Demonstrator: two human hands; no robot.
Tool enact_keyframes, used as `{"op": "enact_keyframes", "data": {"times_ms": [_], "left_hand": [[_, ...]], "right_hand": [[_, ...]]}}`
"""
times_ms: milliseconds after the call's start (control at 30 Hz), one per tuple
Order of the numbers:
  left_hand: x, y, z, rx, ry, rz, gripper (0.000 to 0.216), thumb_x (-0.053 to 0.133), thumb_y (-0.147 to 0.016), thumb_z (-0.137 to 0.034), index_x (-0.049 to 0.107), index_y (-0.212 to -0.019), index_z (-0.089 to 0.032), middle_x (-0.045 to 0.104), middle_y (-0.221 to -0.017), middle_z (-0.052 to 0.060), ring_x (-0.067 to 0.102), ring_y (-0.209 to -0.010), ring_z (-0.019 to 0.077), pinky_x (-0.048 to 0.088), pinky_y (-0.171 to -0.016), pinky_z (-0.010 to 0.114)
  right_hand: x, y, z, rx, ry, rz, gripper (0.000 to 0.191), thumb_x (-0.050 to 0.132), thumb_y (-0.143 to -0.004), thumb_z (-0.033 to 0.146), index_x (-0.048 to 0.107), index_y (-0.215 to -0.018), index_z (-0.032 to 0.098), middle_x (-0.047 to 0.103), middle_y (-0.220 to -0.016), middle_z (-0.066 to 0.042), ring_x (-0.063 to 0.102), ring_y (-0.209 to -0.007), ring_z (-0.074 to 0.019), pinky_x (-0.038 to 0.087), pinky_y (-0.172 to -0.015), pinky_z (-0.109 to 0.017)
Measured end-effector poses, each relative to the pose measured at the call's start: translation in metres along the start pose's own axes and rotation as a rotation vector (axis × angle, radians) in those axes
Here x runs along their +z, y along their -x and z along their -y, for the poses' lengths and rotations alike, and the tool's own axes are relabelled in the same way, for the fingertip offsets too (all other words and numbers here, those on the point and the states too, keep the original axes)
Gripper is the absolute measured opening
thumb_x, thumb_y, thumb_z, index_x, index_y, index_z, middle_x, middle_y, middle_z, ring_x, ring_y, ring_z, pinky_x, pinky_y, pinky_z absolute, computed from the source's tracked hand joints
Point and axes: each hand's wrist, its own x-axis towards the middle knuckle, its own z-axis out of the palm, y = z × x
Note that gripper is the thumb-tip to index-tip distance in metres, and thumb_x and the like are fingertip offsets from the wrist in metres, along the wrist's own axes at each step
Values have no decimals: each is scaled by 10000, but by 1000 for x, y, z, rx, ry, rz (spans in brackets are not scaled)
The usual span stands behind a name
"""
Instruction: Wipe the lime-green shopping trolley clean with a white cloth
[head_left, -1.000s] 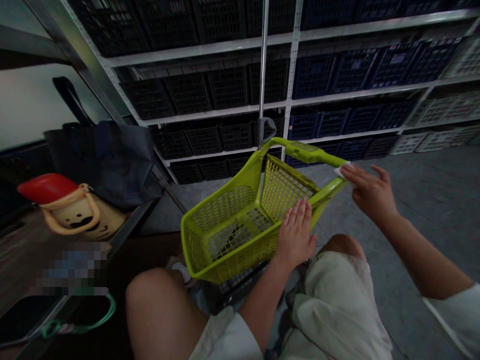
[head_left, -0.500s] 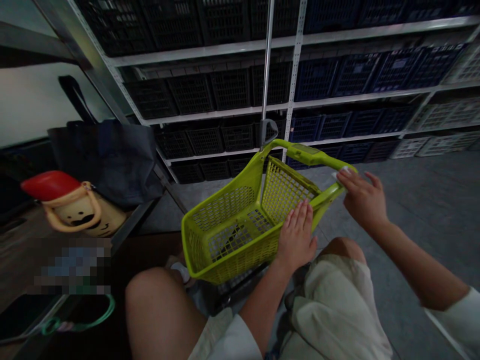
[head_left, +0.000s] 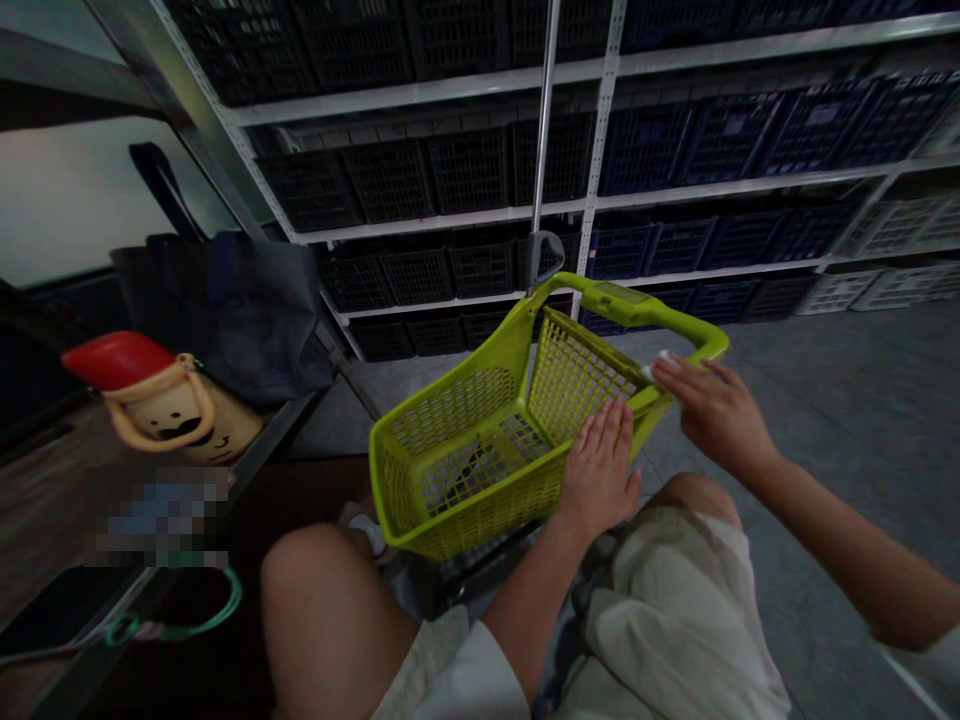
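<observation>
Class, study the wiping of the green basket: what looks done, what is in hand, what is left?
Done: nothing shows which parts are already wiped. In hand: the right hand presses a white wipe on the right end of the handle; the left hand lies flat on the green basket. Left: likely the mesh walls.

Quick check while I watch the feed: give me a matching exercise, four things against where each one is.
1 left hand
2 right hand
3 red-capped jug
4 dark bag

A presses a white wipe to the green basket handle bar
B stands behind the jug
C flat against the basket's near side
D lies tilted, far left in view

Pairs: 1-C, 2-A, 3-D, 4-B
</observation>
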Motion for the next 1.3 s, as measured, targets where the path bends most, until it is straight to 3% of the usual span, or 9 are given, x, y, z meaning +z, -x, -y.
{"op": "enact_keyframes", "data": {"times_ms": [133,233,333,500,633,733,933,1133,1300], "left_hand": [[0,0,0,5,-36,8,839,478,-934,-442,120,-1572,-31,97,-1688,135,99,-1560,240,219,-1252,394],[1,0,-1,1,-62,7,856,483,-929,-448,108,-1573,-28,110,-1687,139,109,-1560,239,241,-1243,394],[2,0,-2,-7,-69,3,866,495,-922,-453,113,-1574,-30,111,-1687,139,105,-1560,247,240,-1244,398],[2,0,-1,-10,-23,4,840,483,-928,-437,125,-1571,-33,116,-1687,139,108,-1560,248,236,-1245,408],[2,1,-1,1,-23,3,851,490,-927,-443,119,-1572,-30,127,-1685,138,126,-1557,243,227,-1247,396],[2,1,-2,-10,-54,-1,869,508,-919,-453,123,-1570,-25,123,-1685,147,122,-1558,246,236,-1245,393],[2,1,-2,-4,-35,-6,844,485,-930,-439,118,-1573,-33,119,-1686,137,102,-1560,244,215,-1251,399],[1,1,-2,-14,-60,9,868,499,-920,-457,117,-1573,-30,109,-1686,145,105,-1560,246,234,-1245,396],[2,1,-1,-13,-47,9,855,484,-929,-457,118,-1574,-32,102,-1689,133,86,-1562,241,191,-1260,390]], "right_hand": [[-2,2,-10,-236,-107,102,676,423,-804,-7,498,-1425,248,586,-1449,-50,568,-1322,-193,373,-1157,-441],[-7,-1,-34,22,20,8,632,434,-803,11,529,-1389,227,612,-1417,-83,608,-1274,-242,316,-1189,-514],[-6,-2,-17,164,83,-36,646,414,-824,4,497,-1424,227,592,-1438,-92,564,-1324,-270,319,-1189,-515],[2,1,18,-234,-94,72,706,436,-810,-10,452,-1471,240,592,-1441,-75,585,-1302,-214,401,-1126,-438],[-4,1,-23,51,23,-22,630,440,-827,20,520,-1420,219,605,-1416,-128,617,-1262,-272,271,-1186,-549],[-5,1,-21,257,129,-102,557,428,-859,44,537,-1399,130,608,-1387,-208,590,-1288,-331,289,-1157,-584],[-4,3,12,-233,-103,136,741,402,-773,-40,487,-1447,257,580,-1455,-60,567,-1322,-195,356,-1154,-444],[-8,-1,-19,245,152,-87,521,426,-861,51,567,-1359,119,629,-1361,-208,617,-1256,-313,312,-1146,-578],[-2,4,19,-160,-14,70,676,406,-807,-21,487,-1437,209,574,-1455,-106,569,-1322,-215,397,-1119,-444]]}}
